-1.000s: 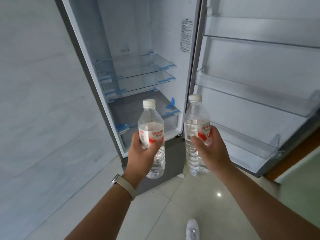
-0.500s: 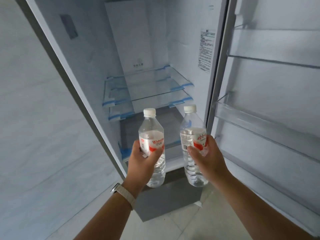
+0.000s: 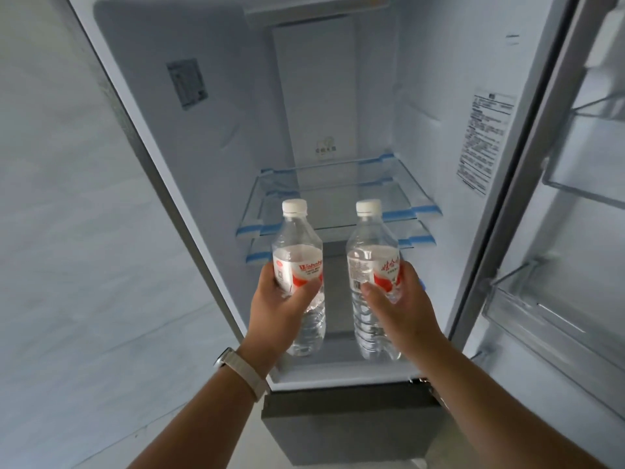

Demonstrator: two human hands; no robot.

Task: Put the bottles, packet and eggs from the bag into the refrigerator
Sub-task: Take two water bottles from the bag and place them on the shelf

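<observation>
Two clear water bottles with white caps and red-and-white labels stand upright in my hands. My left hand (image 3: 282, 309) grips the left bottle (image 3: 297, 252) around its label. My right hand (image 3: 402, 309) grips the right bottle (image 3: 370, 252) the same way. Both bottles are held in front of the open refrigerator (image 3: 236, 137), at the mouth of its lower compartment, just below two glass shelves (image 3: 338, 184) with blue tape on their corners. The bag, packet and eggs are out of view.
The refrigerator door (image 3: 575, 231) stands open at the right, with clear door racks (image 3: 541, 319) along it. A pale wall (image 3: 67, 231) runs along the left. A grey lower drawer front (image 3: 338, 428) sits below the compartment. A watch is on my left wrist (image 3: 236, 367).
The view has moved closer to the refrigerator and tilted up. Both bottles have risen and gone forward toward the lower compartment, still held one in each hand.
</observation>
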